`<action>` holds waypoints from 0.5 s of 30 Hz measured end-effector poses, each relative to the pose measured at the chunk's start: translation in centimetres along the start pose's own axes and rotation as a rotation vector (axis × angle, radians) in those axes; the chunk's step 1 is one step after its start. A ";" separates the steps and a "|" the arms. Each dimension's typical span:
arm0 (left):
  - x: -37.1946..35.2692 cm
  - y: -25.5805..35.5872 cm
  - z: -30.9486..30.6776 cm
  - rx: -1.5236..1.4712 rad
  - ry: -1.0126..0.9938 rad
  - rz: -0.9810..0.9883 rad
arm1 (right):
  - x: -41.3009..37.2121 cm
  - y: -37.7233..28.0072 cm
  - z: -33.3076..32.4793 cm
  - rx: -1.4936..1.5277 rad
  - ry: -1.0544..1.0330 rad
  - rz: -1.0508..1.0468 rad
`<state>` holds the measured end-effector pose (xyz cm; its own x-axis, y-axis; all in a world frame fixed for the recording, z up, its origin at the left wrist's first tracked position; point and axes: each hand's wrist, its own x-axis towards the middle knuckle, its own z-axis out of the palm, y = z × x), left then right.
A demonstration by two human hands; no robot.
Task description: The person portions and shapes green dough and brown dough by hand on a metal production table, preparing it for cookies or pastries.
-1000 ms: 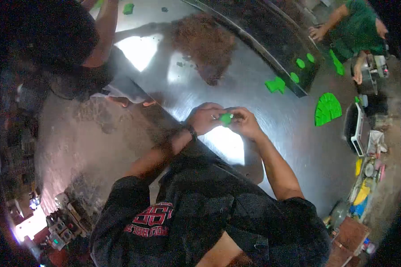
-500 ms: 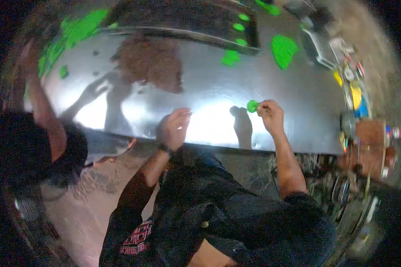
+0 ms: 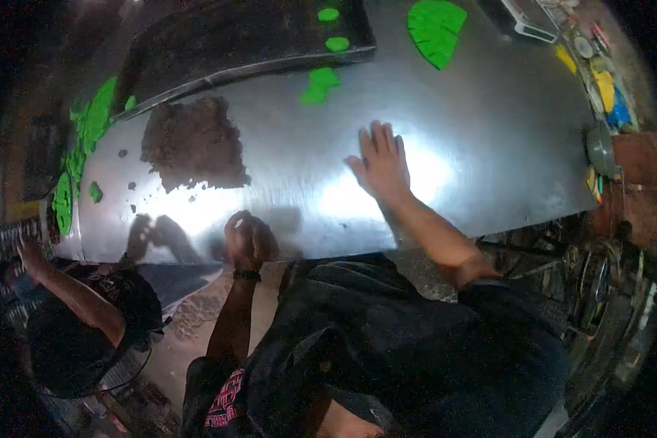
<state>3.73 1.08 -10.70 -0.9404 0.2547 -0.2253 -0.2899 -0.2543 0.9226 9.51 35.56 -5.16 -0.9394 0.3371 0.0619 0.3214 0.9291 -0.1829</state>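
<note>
Curled into a loose fist, my left hand is near the front edge of the metal table; whatever its fingers hold, if anything, is hidden. My right hand lies palm down, fingers spread, over the bright middle of the metal. A crumbly-edged flat brown slab lies left of my hands. Past my right hand are an irregular green dough-like piece and a larger green wedge-shaped piece.
A dark shallow tray with green rounds stands at the back. More flat green pieces line the left edge. Another person's arm is at far left. A grey bowl stands at the right edge.
My right hand no longer shows the small green piece it pinched; it has moved left and opened flat. My left hand has closed. The view has shifted, and the other person's arm is lower.
</note>
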 end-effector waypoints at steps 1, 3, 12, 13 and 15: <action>0.5 -0.1 0.1 0.025 0.024 0.017 | 0.3 -0.3 0.2 0.003 0.021 -0.066; -1.1 0.0 -0.2 0.116 0.054 0.000 | -0.6 -0.4 1.0 0.053 -0.023 -0.062; -0.4 0.8 1.1 0.345 -0.025 0.392 | 0.9 1.8 -2.1 0.193 0.057 -0.338; -0.6 1.1 1.0 0.553 0.049 0.470 | 0.3 2.9 -2.1 0.241 0.030 -0.337; -0.9 1.4 0.6 0.882 0.142 0.616 | -1.3 5.6 -1.7 0.192 -0.238 -0.290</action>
<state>4.30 1.01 -9.04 -0.9091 0.1883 0.3716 0.4155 0.4730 0.7769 12.76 40.53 -4.58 -0.9962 0.0007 -0.0866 0.0330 0.9276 -0.3721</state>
